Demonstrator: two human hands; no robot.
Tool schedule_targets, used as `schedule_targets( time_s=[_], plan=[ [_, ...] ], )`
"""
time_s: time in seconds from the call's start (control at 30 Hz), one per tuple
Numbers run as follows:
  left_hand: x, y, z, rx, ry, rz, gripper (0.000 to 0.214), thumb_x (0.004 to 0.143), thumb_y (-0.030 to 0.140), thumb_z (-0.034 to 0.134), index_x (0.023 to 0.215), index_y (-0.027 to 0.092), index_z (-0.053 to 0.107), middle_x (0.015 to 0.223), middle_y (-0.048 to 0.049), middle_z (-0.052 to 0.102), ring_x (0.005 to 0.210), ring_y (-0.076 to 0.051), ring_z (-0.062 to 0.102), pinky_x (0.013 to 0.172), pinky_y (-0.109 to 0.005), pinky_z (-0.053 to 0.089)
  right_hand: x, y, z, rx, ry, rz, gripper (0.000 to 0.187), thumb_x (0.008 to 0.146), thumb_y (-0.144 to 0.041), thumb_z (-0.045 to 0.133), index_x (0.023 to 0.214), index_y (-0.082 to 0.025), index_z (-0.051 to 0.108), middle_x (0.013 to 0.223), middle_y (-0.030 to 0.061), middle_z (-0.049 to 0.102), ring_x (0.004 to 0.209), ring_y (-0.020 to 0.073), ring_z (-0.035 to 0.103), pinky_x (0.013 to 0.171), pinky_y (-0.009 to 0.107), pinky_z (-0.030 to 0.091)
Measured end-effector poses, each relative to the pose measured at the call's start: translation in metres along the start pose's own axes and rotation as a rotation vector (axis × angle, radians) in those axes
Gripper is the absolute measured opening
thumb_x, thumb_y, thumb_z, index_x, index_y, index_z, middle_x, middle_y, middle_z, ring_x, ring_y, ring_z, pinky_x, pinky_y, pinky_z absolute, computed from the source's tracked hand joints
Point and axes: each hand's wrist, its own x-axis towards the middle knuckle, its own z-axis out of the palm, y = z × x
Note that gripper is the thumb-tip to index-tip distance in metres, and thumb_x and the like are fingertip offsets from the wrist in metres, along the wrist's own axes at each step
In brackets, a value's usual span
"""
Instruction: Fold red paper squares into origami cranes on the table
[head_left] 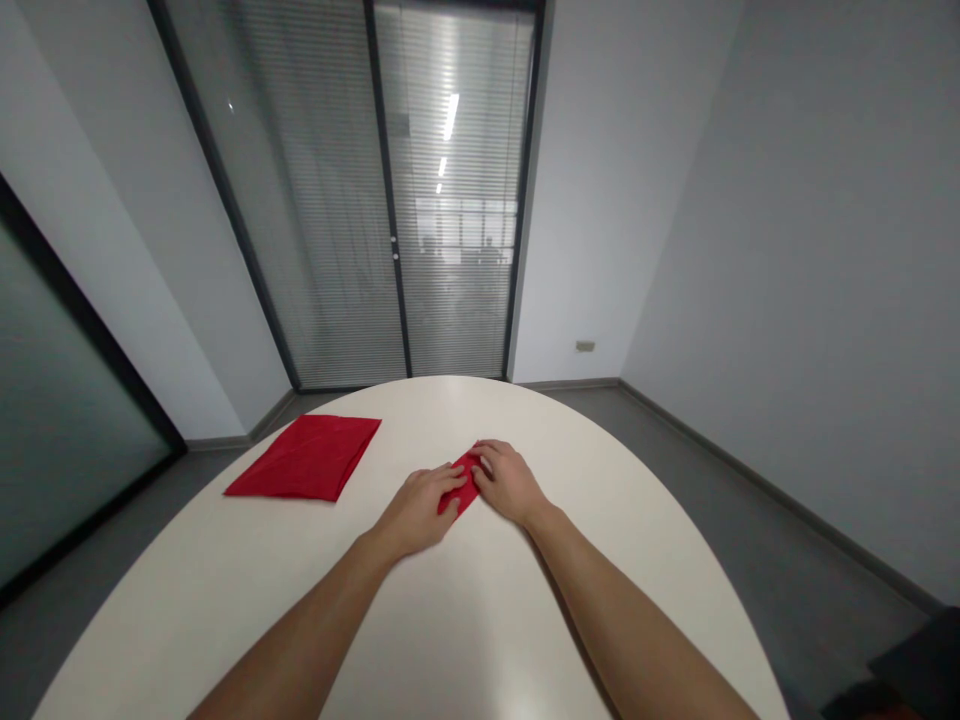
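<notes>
Apparently, I had the left hand [426, 507] and right hand [511, 484] flattening a small folded red cloth [466, 493], grip indiscernible; even fingertip pressure seemed needed next.

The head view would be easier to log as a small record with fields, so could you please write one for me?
Table: white with a curved edge
Left hand: fingers and thumb on the small red cloth; hand is bare
Right hand: bare, at the small cloth's far right side; firmness of grip cannot be told
Small red cloth: narrow, partly hidden by both hands
Large red cloth: folded flat, left of the hands, apart from them
Background: glass panels with blinds
</notes>
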Motion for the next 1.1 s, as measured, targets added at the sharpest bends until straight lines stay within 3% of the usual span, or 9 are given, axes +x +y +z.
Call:
schedule_targets(
  time_s=[0.17, 0.33, 0.5, 0.73, 0.87, 1.1],
  plan=[
    [-0.002, 0.008, -0.011, -0.028, -0.023, -0.029, 0.035, 0.083, 0.015, 0.058, 0.113, 0.024, 0.072, 0.123, -0.0047, 0.073, 0.119, -0.023, 0.064, 0.105, -0.039, 0.046, 0.001, 0.008, -0.006, -0.026, 0.015, 0.122, 0.032, 0.091, -0.011, 0.047, 0.113, -0.017, 0.069, 0.116, 0.0091, 0.069, 0.112, 0.0217, 0.058, 0.101, 0.032, 0.042],
    [0.0, 0.023, -0.022, 0.137, 0.021, -0.042, 0.02, 0.083, 0.025, 0.062, 0.099, 0.022, 0.074, 0.108, -0.0081, 0.076, 0.106, -0.028, 0.064, 0.094, -0.043, 0.047, 0.001, 0.011, -0.008, -0.006, -0.037, 0.054, 0.028, 0.088, -0.01, 0.049, 0.099, -0.019, 0.073, 0.106, 0.006, 0.072, 0.107, 0.0205, 0.059, 0.098, 0.031, 0.04],
    [0.003, 0.028, -0.02, 0.294, 0.002, -0.09, 0.022, 0.091, 0.028, 0.053, 0.098, 0.019, 0.072, 0.09, -0.0116, 0.074, 0.095, -0.029, 0.064, 0.089, -0.045, 0.045, 0.002, 0.009, -0.004, -0.039, -0.05, 0.051, 0.021, 0.088, -0.011, 0.051, 0.094, -0.017, 0.07, 0.099, 0.0065, 0.071, 0.1, 0.0203, 0.059, 0.095, 0.031, 0.04],
    [0.002, 0.022, -0.015, 0.268, -0.015, -0.124, 0.031, 0.089, 0.015, 0.049, 0.109, 0.024, 0.07, 0.101, -0.0083, 0.075, 0.095, -0.026, 0.067, 0.088, -0.04, 0.048, -0.001, 0.015, 0.0, -0.075, -0.048, 0.028, 0.02, 0.094, -0.014, 0.047, 0.098, -0.017, 0.066, 0.114, 0.0095, 0.067, 0.114, 0.0224, 0.054, 0.101, 0.034, 0.039],
    [0.001, 0.018, -0.013, 0.199, 0.002, -0.117, 0.038, 0.087, 0.011, 0.048, 0.114, 0.025, 0.072, 0.12, -0.0066, 0.073, 0.106, -0.026, 0.067, 0.095, -0.04, 0.049, -0.002, 0.018, 0.002, -0.109, -0.046, 0.057, 0.023, 0.093, -0.013, 0.046, 0.104, -0.017, 0.065, 0.129, 0.0117, 0.061, 0.124, 0.0239, 0.048, 0.106, 0.037, 0.037],
    [0.0, 0.013, -0.012, 0.119, 0.003, -0.072, 0.043, 0.085, 0.009, 0.049, 0.118, 0.027, 0.071, 0.116, -0.0037, 0.075, 0.103, -0.023, 0.068, 0.096, -0.036, 0.051, -0.002, 0.018, 0.003, -0.178, -0.06, 0.117, 0.029, 0.1, -0.02, 0.039, 0.103, -0.016, 0.068, 0.135, 0.0151, 0.058, 0.129, 0.0263, 0.046, 0.109, 0.042, 0.035]
  ],
)
